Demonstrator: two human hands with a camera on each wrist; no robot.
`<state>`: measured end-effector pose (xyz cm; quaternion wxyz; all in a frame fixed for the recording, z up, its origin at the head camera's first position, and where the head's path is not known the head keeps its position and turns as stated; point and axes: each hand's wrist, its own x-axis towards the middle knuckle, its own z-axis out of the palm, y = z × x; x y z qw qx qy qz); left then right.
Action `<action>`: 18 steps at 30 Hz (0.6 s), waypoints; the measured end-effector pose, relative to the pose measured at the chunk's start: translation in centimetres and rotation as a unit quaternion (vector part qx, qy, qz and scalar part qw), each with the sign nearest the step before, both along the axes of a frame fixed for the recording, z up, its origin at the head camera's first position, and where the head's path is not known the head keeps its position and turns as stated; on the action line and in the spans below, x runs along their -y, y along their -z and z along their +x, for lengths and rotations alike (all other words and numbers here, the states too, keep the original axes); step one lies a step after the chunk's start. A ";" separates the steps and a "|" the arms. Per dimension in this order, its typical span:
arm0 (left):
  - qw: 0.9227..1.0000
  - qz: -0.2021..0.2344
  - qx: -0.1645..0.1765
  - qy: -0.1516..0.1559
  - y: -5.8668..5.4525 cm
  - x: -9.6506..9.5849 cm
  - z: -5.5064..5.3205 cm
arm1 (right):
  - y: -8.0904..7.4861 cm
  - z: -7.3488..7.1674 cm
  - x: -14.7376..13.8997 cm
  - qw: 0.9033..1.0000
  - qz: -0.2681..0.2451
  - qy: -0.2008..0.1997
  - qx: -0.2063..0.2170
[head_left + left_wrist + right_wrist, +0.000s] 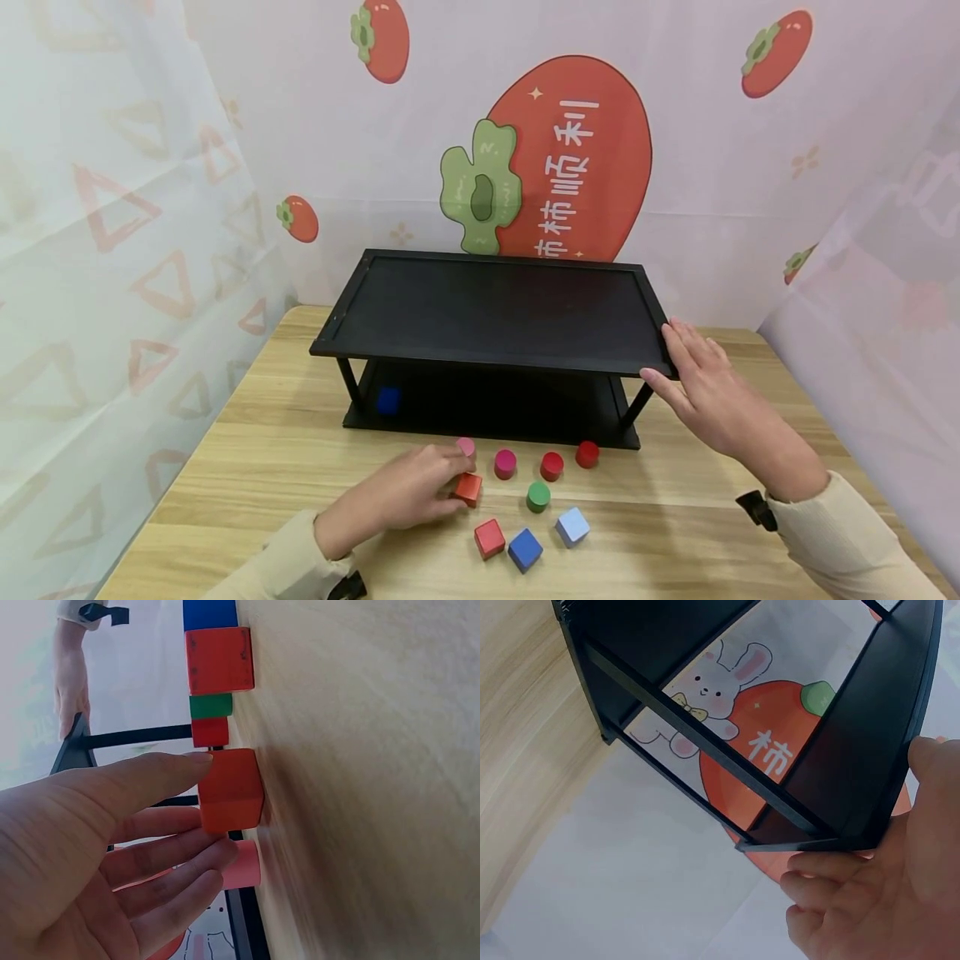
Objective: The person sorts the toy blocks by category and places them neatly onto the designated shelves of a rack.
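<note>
My left hand [412, 492] pinches an orange-red cube [468, 490] low over the table, thumb on its near side and fingers on its far side. Its fingertips overlap a pink cylinder [244, 865] just behind. My right hand [716, 408] holds the right front corner of a black two-tier rack [502, 312], thumb at the front edge and fingers along the side. On the rack's lower shelf, at the left, sits a blue cube [388, 401]. A red cube [489, 539] and another blue cube [525, 550] lie nearer than the left hand.
A magenta cylinder [506, 464], two red cylinders [552, 467] and a green cylinder [538, 497] stand in front of the rack. A light blue cube [572, 527] lies to their front right. Printed cloth [712, 167] hangs behind the wooden table [255, 433].
</note>
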<state>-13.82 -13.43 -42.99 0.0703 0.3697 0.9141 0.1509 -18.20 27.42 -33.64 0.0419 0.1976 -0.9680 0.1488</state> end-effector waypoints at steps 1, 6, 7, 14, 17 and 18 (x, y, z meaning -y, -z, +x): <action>1.000 0.001 0.000 0.001 0.1 0.0 0.0 | 0.0 0.0 0.0 1.000 0.007 0.002 -0.003; 1.000 0.005 0.006 -0.001 0.4 -0.2 -0.1 | -0.3 0.1 0.2 0.999 0.038 0.009 -0.006; 1.000 0.005 0.007 -0.001 0.5 -0.2 -0.2 | -0.3 0.1 0.2 0.999 0.041 0.009 -0.005; 1.000 0.011 0.016 -0.008 0.7 -0.3 -0.3 | -0.4 0.2 0.2 0.999 0.031 0.011 0.008; 1.000 0.015 0.018 -0.012 0.7 -0.2 -0.3 | -0.5 0.2 0.3 1.000 0.024 0.010 0.011; 1.000 0.017 0.017 -0.012 0.7 -0.2 -0.3 | -0.4 0.2 0.3 1.000 0.022 0.010 0.011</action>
